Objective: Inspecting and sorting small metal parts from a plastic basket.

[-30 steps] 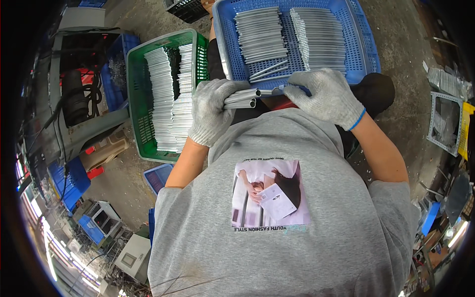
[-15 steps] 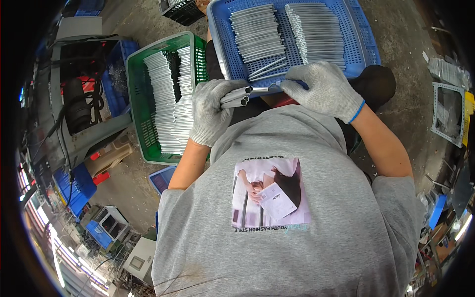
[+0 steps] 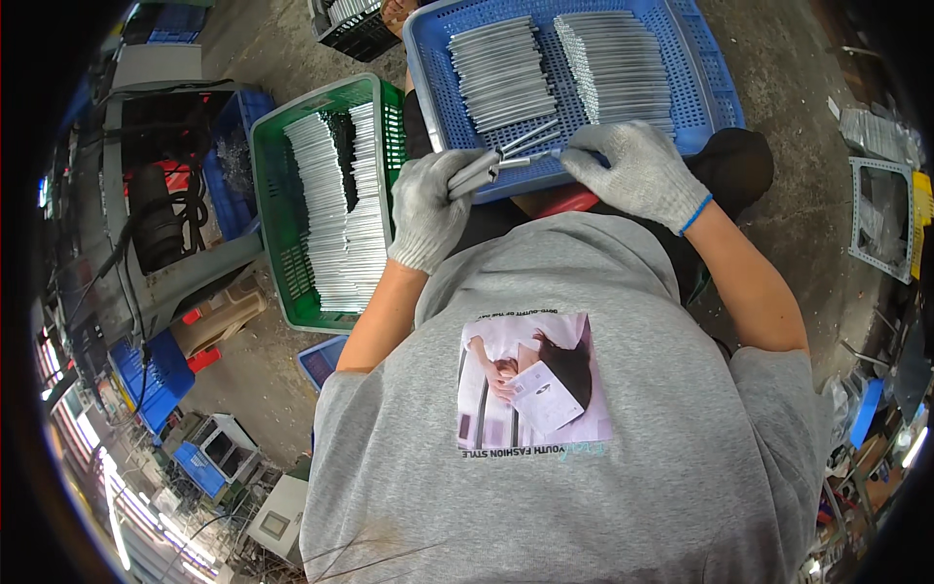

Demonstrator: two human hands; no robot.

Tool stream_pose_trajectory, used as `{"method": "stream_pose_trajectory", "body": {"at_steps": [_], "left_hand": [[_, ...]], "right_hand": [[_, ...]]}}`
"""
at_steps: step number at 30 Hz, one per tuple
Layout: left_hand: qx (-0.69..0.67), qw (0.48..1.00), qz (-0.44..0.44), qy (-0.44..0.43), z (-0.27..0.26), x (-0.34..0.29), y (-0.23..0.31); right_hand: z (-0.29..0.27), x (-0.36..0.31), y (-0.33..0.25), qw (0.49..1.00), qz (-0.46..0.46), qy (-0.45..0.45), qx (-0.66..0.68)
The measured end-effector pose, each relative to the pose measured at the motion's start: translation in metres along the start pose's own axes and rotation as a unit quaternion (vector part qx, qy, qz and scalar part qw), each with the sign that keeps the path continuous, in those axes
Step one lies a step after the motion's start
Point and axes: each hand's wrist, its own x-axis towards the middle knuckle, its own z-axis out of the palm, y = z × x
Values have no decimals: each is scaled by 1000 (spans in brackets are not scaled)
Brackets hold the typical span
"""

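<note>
My left hand (image 3: pixel 428 209), in a grey-white knit glove, is wrapped round a few silvery metal tubes (image 3: pixel 474 178), their open ends facing right. From these ends a thin bright metal rod (image 3: pixel 525 162) reaches across to my right hand (image 3: pixel 637 173). That hand wears a matching glove with a blue cuff edge, and its thumb and forefinger pinch the rod's far end; the fingertips hide the exact grip. Beyond both hands, a blue perforated basket (image 3: pixel 425 73) holds two stacks of metal tubes (image 3: pixel 618 73), with a couple of loose tubes (image 3: pixel 530 134) at its near side.
Left of my left hand is a green basket (image 3: pixel 268 209) packed with similar tubes. A dark crate (image 3: pixel 360 37) sits beyond it. Grey machinery (image 3: pixel 190 282) with cables stands at far left. A metal frame (image 3: pixel 880 219) lies at far right.
My left hand has shifted slightly right and tilted, so the tubes now point up to the right. The right hand has moved slightly right, and more of the thin rod shows between the hands.
</note>
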Motion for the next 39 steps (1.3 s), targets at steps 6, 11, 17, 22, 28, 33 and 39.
{"method": "stream_pose_trajectory", "body": {"at_steps": [6,11,17,22,28,33,39], "left_hand": [[24,984,-130,-119,53,26,-8],[62,979,-108,-163,90,39,-20],[18,976,-109,-188,82,36,-33],[-180,964,-109,-164,55,23,-32],[-284,942,-82,-156,27,10,-20],[-215,963,-51,-156,21,9,-15],[-129,982,13,-135,16,6,-10]], "right_hand": [[5,-8,25,990,-2,142,6],[11,-21,34,987,10,163,9],[10,-28,34,991,29,129,-10],[5,-31,25,993,5,117,-19],[2,-31,13,996,-15,91,-17],[-3,-33,5,998,-17,47,-38],[-3,-32,-3,996,-29,59,-55]]}}
